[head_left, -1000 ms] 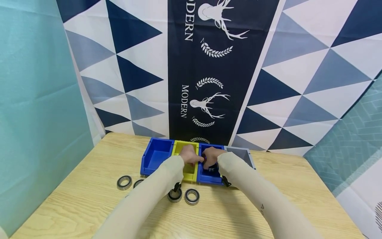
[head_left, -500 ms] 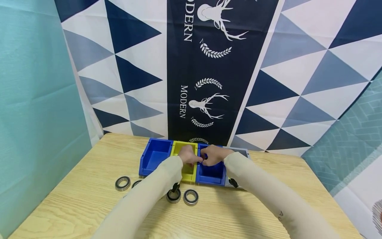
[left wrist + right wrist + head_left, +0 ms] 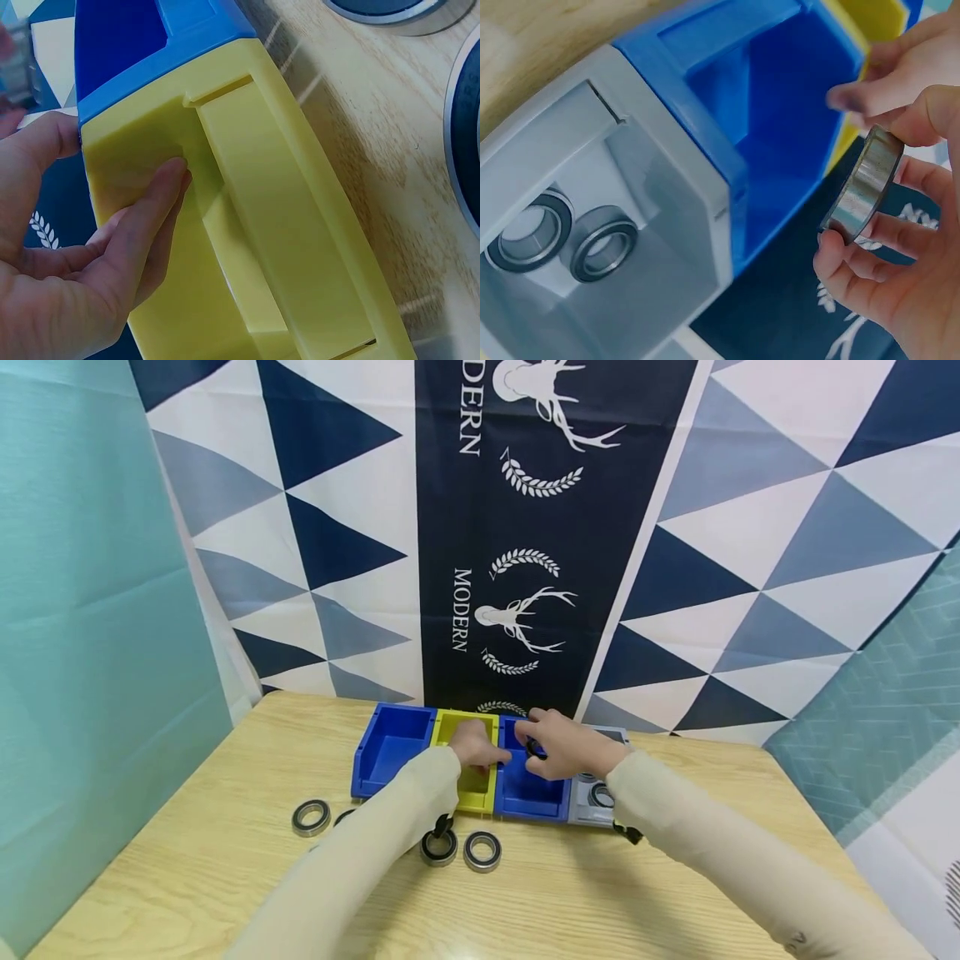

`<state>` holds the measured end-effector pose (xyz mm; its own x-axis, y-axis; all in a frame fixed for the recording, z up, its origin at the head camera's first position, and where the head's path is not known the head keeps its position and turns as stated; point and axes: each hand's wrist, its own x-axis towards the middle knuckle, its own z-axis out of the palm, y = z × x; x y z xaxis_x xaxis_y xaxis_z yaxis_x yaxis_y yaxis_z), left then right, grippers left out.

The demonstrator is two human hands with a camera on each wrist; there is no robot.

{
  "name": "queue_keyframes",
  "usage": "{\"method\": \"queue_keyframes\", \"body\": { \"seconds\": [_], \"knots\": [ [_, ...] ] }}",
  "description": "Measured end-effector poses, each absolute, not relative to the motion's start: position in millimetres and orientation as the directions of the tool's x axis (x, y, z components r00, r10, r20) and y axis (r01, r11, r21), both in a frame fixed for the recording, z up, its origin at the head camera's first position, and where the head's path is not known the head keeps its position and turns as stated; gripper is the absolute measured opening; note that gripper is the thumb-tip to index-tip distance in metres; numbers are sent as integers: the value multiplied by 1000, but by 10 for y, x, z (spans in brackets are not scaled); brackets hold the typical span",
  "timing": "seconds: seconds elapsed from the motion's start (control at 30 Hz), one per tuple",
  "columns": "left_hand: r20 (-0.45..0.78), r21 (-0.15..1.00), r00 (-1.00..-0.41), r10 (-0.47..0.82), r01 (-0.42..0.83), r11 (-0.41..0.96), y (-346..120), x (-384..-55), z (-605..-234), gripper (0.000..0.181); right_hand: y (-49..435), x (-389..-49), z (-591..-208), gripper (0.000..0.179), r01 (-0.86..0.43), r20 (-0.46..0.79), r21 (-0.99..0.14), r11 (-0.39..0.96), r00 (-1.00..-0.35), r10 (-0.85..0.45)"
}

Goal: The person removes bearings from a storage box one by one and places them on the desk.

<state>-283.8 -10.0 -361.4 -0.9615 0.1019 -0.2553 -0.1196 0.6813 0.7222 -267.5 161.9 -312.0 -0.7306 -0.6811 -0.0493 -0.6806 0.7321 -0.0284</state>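
Observation:
A ball bearing is pinched between the thumb and fingers of my right hand, raised at the back of the right blue bin. My left hand grips the back of the yellow bin. Its fingers reach inside while its thumb presses near the seam with the blue bin. In the right wrist view, two bearings with black seals lie in the grey bin, one of them this smaller bearing.
Another blue bin forms the left end of the row. Several bearings lie on the wooden table before the bins, including a left bearing and a front bearing. Patterned cloth hangs right behind the row.
My right hand has risen out of the right blue bin and shifted right, holding the bearing. The grey bin's bearings have come into sight. My left hand stays on the yellow bin.

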Motion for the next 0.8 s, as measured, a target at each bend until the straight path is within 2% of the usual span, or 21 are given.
{"method": "queue_keyframes", "body": {
  "seconds": [0.37, 0.47, 0.8],
  "knots": [
    [-251, 710, -962, 107, -108, 696, -72, -2849, -3599, 28, 1681, -2177, -3271, 16, -831, 81, 55, 553, -548, -832],
    [-253, 712, -961, 113, -106, 695, -67, -2855, -3596, 28, 1680, -2063, -3353, 18, -834, 97, 38, 550, -545, -833],
    [-242, 711, -966, 89, -114, 694, -83, -2824, -3596, 29, 1616, -1846, -3665, 26, -790, 54, -24, 613, -613, -788]
  ]
}}
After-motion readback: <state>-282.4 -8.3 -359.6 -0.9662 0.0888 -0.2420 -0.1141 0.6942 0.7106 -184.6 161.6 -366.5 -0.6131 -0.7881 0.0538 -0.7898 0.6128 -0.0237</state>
